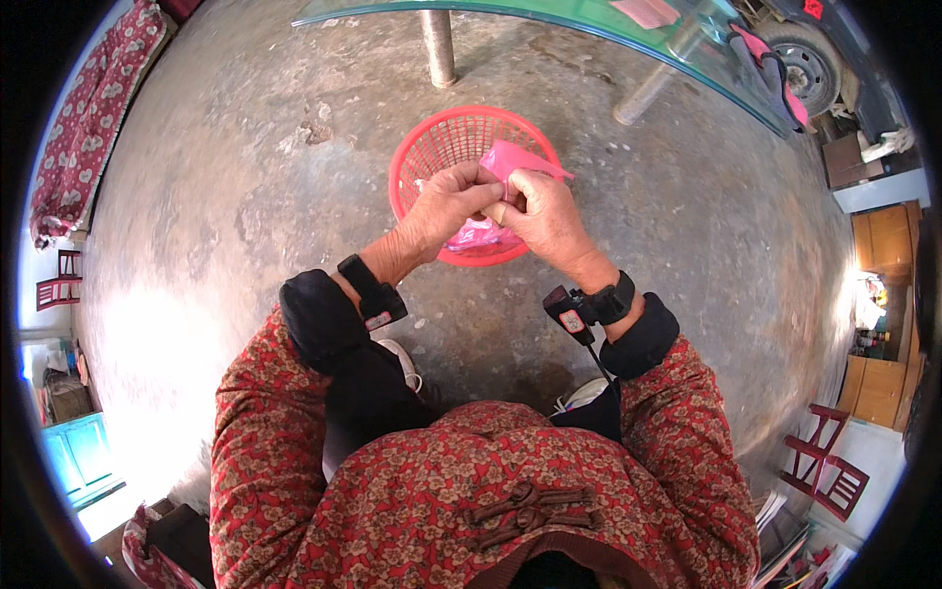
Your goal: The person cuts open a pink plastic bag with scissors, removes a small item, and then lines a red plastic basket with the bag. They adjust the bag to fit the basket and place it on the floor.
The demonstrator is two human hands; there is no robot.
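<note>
Both hands meet over a red plastic basket (396,187) with a lattice wall, which stands on the floor in front of me. A thin pink plastic sheet or bag (515,157) sticks up and to the right from between my fingers. My left hand (440,211) pinches it with thumb and forefinger. Close against it, my right hand (551,221) is closed with its fingers curled on the same pink plastic. The exact spot they grip is hidden by the fingers. More shiny pink plastic (476,236) shows below my hands, inside the basket.
Beyond the basket is a glass-topped table (549,22) on metal legs (439,49). A wheel (800,69) stands at the far right. Dark red chairs (824,461) and wooden cabinets (883,240) line the right side. A patterned red cloth (93,108) hangs at the left.
</note>
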